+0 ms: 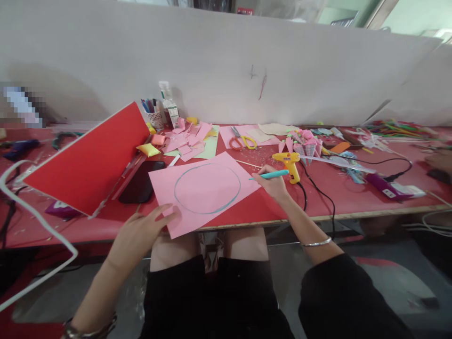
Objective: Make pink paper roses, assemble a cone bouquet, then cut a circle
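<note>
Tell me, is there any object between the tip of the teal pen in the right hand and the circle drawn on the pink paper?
Nothing visible is. The right hand holds the teal pen beside the pink paper, its tip just past the paper's right edge. The left hand rests on the near corner.

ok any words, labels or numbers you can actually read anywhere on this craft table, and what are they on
None can be read.
Bottle by the pen cup: it has a label, but the print is too small and blurred.
Pen cup: a dark pattern, no letters legible.
Red sign at the top edge: too blurred.
Pink paper under the left hand: only a drawn circle, no text.
Pen in the right hand: no marking visible.
</note>
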`<state>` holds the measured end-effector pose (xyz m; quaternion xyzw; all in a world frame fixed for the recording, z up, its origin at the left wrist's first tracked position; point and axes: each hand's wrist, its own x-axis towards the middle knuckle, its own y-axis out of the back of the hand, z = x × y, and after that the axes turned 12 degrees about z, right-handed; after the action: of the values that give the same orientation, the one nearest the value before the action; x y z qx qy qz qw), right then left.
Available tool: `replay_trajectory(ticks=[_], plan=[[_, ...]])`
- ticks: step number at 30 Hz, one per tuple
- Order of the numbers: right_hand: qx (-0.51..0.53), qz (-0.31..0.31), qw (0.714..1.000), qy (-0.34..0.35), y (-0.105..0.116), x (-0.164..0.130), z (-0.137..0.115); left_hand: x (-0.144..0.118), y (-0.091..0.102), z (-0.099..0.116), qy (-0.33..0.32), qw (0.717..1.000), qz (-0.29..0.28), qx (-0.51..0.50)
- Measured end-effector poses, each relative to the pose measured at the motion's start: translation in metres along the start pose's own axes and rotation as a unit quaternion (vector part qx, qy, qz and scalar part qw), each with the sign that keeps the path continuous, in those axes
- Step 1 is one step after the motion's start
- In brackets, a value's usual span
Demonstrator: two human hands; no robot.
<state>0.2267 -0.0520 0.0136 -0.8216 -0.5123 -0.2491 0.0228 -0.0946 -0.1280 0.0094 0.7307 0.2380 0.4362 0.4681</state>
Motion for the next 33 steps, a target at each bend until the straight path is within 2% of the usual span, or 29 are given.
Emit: replay_trajectory(ticks=[3,6,11,14,19,29,33], plan=[[0.003,-0.035,0.999,-0.013,-0.003,0.007,-0.003,-0.008,-0.008,-0.020,0.020,0.999,0.002,-0.029],[0.013,-0.117,0.992,-0.042,-0.014,0.010,-0.004,-0.016,-0.021,-0.034,0.039,0.997,-0.005,-0.070],[0.016,-0.195,0.978,-0.079,-0.036,0.000,0.004,-0.019,-0.037,-0.040,0.045,0.992,0.005,-0.115],[0.018,-0.216,0.973,-0.085,-0.040,-0.009,0.004,-0.015,-0.037,-0.035,0.078,0.989,0.029,-0.121],[0.028,-0.255,0.963,-0.077,-0.042,-0.025,-0.005,-0.004,-0.029,-0.022,0.147,0.988,0.016,-0.048],[0.014,-0.280,0.958,-0.057,-0.041,-0.030,-0.001,-0.007,-0.038,-0.022,0.143,0.988,0.022,-0.054],[0.005,-0.270,0.962,-0.050,-0.040,-0.026,-0.001,-0.007,-0.036,-0.022,0.139,0.989,0.022,-0.046]])
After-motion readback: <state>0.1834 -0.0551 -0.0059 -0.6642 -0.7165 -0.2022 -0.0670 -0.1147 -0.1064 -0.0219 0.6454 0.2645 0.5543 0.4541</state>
